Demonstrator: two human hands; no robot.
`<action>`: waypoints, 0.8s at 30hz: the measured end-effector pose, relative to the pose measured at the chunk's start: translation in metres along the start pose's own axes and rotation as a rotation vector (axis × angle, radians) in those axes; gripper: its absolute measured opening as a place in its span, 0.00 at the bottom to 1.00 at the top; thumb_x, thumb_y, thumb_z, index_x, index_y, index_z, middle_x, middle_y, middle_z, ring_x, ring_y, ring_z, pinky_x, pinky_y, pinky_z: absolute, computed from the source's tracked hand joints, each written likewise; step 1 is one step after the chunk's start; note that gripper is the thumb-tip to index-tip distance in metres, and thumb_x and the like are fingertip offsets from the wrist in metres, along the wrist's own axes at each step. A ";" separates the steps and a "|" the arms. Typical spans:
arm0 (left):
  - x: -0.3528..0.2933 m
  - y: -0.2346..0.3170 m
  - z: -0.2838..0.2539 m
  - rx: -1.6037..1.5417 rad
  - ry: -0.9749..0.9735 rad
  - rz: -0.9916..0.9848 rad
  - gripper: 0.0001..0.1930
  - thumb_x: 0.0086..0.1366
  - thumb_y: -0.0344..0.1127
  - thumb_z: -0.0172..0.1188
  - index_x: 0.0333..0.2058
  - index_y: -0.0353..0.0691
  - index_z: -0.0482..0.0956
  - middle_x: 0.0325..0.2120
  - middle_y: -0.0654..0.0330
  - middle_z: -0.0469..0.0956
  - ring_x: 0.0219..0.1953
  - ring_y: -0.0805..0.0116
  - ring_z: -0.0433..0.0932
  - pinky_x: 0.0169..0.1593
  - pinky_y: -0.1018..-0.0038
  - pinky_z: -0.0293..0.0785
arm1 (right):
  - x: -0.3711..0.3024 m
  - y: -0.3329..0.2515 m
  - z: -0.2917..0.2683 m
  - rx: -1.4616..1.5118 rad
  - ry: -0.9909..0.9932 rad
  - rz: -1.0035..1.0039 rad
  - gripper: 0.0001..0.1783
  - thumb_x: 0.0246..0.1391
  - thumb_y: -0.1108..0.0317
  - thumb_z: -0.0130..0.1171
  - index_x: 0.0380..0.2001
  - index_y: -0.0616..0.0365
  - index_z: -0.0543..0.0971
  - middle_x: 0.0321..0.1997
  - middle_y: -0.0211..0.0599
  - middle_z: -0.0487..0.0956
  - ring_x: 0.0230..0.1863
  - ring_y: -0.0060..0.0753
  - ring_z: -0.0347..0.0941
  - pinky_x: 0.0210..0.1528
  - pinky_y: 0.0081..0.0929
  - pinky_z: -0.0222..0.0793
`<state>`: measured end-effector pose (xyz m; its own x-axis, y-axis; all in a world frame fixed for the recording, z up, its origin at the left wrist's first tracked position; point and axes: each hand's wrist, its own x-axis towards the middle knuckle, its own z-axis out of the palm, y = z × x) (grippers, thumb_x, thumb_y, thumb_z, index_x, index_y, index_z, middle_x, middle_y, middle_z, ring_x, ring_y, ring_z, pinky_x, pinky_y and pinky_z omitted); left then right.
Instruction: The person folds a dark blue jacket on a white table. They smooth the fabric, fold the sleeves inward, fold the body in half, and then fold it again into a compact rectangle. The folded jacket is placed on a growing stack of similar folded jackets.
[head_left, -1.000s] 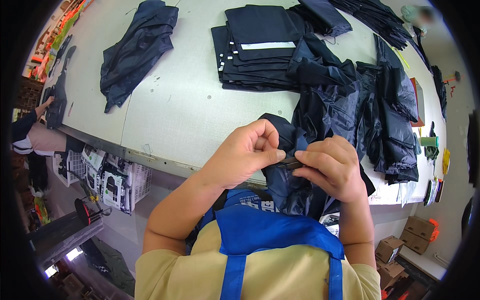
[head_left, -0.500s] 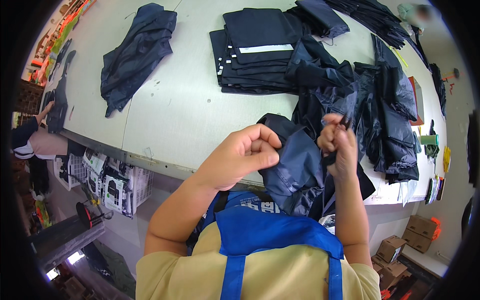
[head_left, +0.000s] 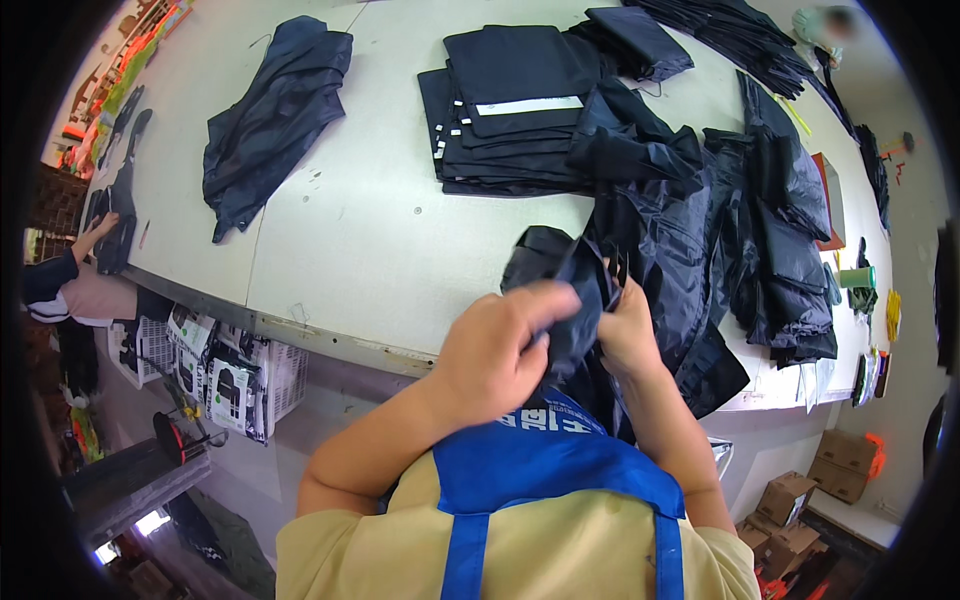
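Nearest thing is the blue apron (head_left: 560,470), then both bare hands right above it. The left hand (head_left: 500,345) is smeared by motion, fingers curled up against the dark cloth (head_left: 580,335). Can't tell if it's actually pinching the fabric or just brushing it, sorry. The right hand (head_left: 628,330) is closed up, and a dark pointed tool (head_left: 621,268) sticks up out of its grip, tips away from the body. Whether it's got some cloth in there too, no idea.

What's changed: half a second ago the right hand was up and away from the fabric with the tool; now it's back down just beside it, and the left has swung in over the front. The cloth is bunched between them, at the near edge of the table (head_left: 350,240). My read is it's being shifted around in the hands, not worked on with the tips right this second.

Past that, a crumpled dark pile (head_left: 675,235) sits to the right, with a folded dark stack (head_left: 525,65) further back. Neither looks any different from a moment ago.
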<state>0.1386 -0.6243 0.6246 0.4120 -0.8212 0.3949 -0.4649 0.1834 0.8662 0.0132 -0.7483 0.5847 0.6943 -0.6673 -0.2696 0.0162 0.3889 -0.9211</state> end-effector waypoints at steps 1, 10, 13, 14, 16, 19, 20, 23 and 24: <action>-0.004 -0.006 -0.010 0.204 -0.257 0.234 0.19 0.51 0.23 0.60 0.43 0.49 0.78 0.24 0.61 0.68 0.29 0.59 0.72 0.41 0.63 0.65 | 0.003 0.002 0.005 0.056 0.080 -0.020 0.16 0.43 0.84 0.59 0.38 0.61 0.74 0.34 0.29 0.78 0.34 0.18 0.74 0.37 0.16 0.71; -0.026 -0.036 -0.001 0.521 -0.156 0.131 0.17 0.47 0.23 0.61 0.39 0.41 0.82 0.25 0.55 0.68 0.29 0.55 0.73 0.34 0.65 0.71 | 0.018 0.017 0.019 -0.004 0.327 -0.297 0.16 0.50 0.80 0.56 0.42 0.58 0.68 0.32 0.29 0.74 0.32 0.19 0.72 0.34 0.18 0.71; -0.017 -0.062 -0.032 0.589 0.051 -0.169 0.20 0.52 0.22 0.54 0.47 0.36 0.75 0.38 0.45 0.71 0.36 0.44 0.75 0.41 0.58 0.74 | -0.018 0.015 0.030 -0.531 -0.112 -0.441 0.25 0.44 0.77 0.61 0.48 0.54 0.71 0.36 0.33 0.79 0.27 0.24 0.76 0.29 0.19 0.72; -0.020 -0.078 -0.044 0.686 0.095 -0.184 0.24 0.52 0.21 0.52 0.51 0.35 0.73 0.40 0.42 0.72 0.39 0.42 0.75 0.43 0.57 0.73 | -0.028 0.008 0.035 -0.773 -0.405 -0.516 0.28 0.43 0.75 0.62 0.51 0.53 0.70 0.38 0.38 0.81 0.28 0.32 0.80 0.29 0.26 0.75; -0.025 -0.105 -0.094 0.858 0.170 -0.549 0.30 0.53 0.21 0.49 0.59 0.32 0.64 0.43 0.41 0.71 0.43 0.41 0.73 0.48 0.58 0.71 | -0.033 0.016 0.028 -0.962 -0.621 -0.427 0.32 0.42 0.74 0.63 0.55 0.48 0.71 0.43 0.38 0.80 0.30 0.38 0.80 0.31 0.31 0.76; -0.067 -0.133 -0.211 1.131 0.434 -0.393 0.34 0.56 0.25 0.49 0.63 0.29 0.56 0.44 0.39 0.71 0.47 0.43 0.71 0.55 0.60 0.66 | -0.014 0.036 -0.019 -0.915 -0.070 -0.586 0.22 0.44 0.77 0.63 0.46 0.53 0.79 0.47 0.45 0.79 0.42 0.37 0.80 0.42 0.28 0.76; -0.072 -0.123 -0.237 1.058 0.474 -0.565 0.33 0.57 0.25 0.48 0.64 0.31 0.57 0.45 0.39 0.71 0.48 0.44 0.71 0.55 0.60 0.66 | -0.006 0.056 -0.049 -0.497 0.162 -0.304 0.20 0.44 0.77 0.64 0.44 0.56 0.79 0.50 0.41 0.78 0.47 0.34 0.77 0.42 0.24 0.74; -0.084 -0.119 -0.263 1.375 0.326 -0.692 0.30 0.58 0.26 0.54 0.61 0.37 0.63 0.55 0.43 0.64 0.54 0.48 0.68 0.58 0.59 0.64 | 0.028 0.041 -0.126 -1.016 0.594 -0.251 0.26 0.48 0.69 0.65 0.52 0.62 0.72 0.56 0.50 0.71 0.55 0.41 0.71 0.50 0.28 0.69; -0.069 -0.109 -0.236 1.441 0.341 -0.594 0.30 0.58 0.26 0.55 0.61 0.37 0.64 0.56 0.45 0.63 0.56 0.49 0.66 0.59 0.58 0.63 | 0.038 0.047 -0.153 -1.126 0.710 -0.209 0.30 0.48 0.66 0.65 0.55 0.63 0.70 0.58 0.53 0.69 0.57 0.45 0.69 0.53 0.31 0.68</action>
<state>0.3461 -0.4596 0.5751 0.8526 -0.3964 0.3405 -0.4194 -0.9078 -0.0067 -0.0699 -0.8522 0.4880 0.2265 -0.9649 0.1328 -0.7581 -0.2602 -0.5980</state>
